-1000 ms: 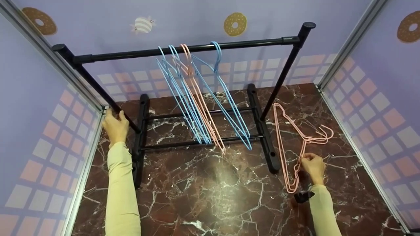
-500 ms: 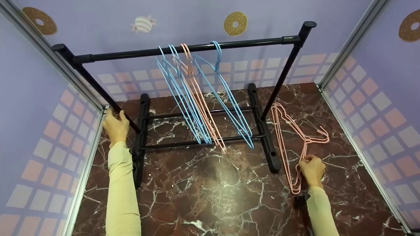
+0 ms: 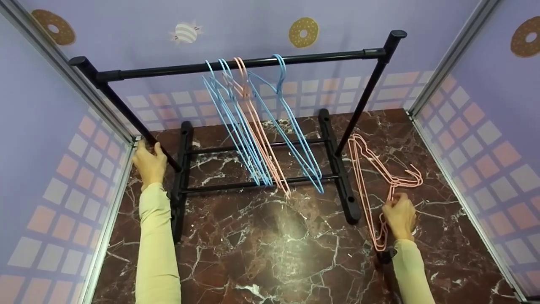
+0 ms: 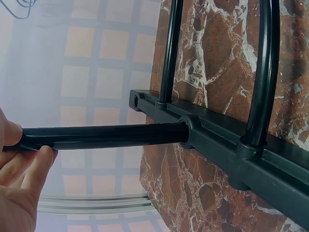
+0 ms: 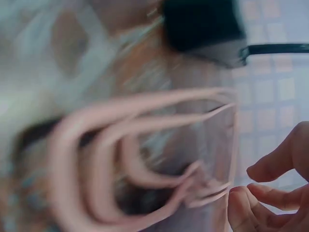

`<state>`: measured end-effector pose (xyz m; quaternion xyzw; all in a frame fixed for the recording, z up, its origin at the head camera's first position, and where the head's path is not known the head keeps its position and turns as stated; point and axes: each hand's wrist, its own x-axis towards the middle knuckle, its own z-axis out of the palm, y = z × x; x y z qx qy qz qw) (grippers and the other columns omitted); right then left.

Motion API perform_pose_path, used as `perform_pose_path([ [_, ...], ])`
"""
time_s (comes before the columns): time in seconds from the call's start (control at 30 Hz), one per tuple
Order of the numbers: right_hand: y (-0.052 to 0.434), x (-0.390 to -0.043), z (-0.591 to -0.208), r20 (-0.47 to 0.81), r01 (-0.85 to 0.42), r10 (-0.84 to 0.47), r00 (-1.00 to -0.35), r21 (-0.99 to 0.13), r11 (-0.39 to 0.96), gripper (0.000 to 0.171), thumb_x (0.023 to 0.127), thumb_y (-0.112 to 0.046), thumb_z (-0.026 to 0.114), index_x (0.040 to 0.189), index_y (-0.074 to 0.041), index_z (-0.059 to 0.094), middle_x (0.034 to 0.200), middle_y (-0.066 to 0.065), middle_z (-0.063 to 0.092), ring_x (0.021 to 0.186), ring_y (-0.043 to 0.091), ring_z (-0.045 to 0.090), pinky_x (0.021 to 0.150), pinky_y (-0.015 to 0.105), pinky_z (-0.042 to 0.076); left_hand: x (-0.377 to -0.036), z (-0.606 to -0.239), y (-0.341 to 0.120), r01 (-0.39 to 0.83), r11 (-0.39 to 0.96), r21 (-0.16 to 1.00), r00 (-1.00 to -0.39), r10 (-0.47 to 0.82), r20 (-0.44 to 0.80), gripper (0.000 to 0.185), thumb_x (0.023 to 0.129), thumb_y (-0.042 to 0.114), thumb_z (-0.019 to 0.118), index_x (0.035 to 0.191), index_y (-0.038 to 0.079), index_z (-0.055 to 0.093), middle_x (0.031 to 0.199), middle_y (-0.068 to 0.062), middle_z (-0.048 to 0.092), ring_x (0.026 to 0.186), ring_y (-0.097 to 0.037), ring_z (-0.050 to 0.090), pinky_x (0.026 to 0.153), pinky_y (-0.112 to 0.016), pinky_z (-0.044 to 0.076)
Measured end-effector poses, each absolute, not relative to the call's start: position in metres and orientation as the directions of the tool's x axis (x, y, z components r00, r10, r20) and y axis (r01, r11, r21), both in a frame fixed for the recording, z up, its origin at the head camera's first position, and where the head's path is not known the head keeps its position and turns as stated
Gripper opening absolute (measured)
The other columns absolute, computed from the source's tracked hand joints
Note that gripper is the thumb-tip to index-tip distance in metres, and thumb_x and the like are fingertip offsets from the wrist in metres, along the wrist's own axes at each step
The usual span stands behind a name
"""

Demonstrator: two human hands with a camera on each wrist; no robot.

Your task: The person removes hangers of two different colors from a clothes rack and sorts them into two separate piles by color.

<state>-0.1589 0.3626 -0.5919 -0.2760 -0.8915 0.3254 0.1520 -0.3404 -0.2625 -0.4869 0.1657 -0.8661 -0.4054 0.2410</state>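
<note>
Hangers point(image 3: 371, 177) (blurred at wrist) pinched by right hand point(image 3: 398, 215); left hand point(image 3: 147, 162) gripping post point(image 3: 135, 122).

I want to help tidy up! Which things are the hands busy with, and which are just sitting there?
In use:
- pink hangers on the floor, pinched by the right hand
- black rack, its left post gripped by the left hand

Just there:
- blue hangers and pink hanger hanging on the rail
- marble floor
</note>
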Motion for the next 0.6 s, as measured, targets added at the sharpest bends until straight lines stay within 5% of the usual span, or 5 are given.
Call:
perform_pose_path([
  [0.33,0.335,-0.184,-0.541,0.414,0.024,0.434,-0.800,-0.701,0.712,0.025,0.091,0.003,0.057,0.115,0.009,0.063,0.095,0.026,0.069,0.081,0.038,0.065,0.077,0.046,0.046,-0.339,-0.488,-0.261,-0.093,0.609,0.788,-0.841,-0.471,0.265,0.035,0.102,0.019,0.056,0.128,-0.004,0.059,0.120,-0.027,0.067,0.120,-0.051,0.052,0.107,-0.056,0.038],
  [0.6,0.307,-0.199,-0.497,0.552,-0.201,0.298,-0.778,-0.669,0.716,0.023,0.090,0.005,0.063,0.113,0.009,0.065,0.096,0.023,0.071,0.084,0.035,0.067,0.076,0.014,0.042,-0.341,-0.488,-0.262,-0.071,0.617,0.783,-0.829,-0.473,0.297,0.032,0.100,0.018,0.058,0.123,-0.005,0.060,0.116,-0.028,0.068,0.118,-0.051,0.056,0.106,-0.054,0.041],
])
